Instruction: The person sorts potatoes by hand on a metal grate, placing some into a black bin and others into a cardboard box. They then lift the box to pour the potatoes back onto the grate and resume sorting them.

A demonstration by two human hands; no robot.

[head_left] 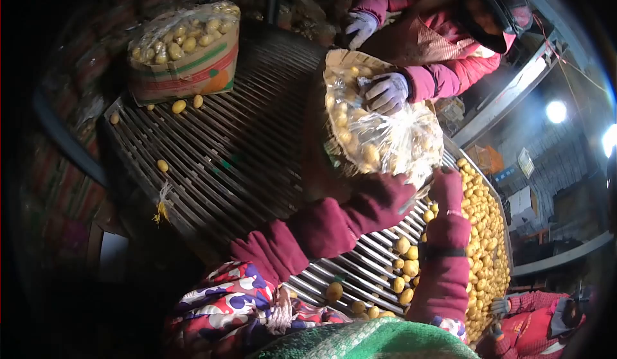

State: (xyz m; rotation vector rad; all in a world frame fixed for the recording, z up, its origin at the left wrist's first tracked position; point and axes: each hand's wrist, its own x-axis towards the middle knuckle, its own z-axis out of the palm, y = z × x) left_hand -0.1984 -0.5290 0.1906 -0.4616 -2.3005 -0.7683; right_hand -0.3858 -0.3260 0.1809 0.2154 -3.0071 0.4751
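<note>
My left hand and my right hand are close together at the near edge of a cardboard box lined with clear plastic. Both hands are closed on the gathered plastic. Yellow potatoes show through the plastic in the box. A co-worker's gloved hand presses on the plastic at the far side, and the other gloved hand is by the box's back edge. The box rests on a slatted metal conveyor.
A second potato box stands at the upper left of the slatted conveyor. Loose potatoes fill the right side. A few potatoes lie on the slats. One co-worker stands across from me; another person is at lower right.
</note>
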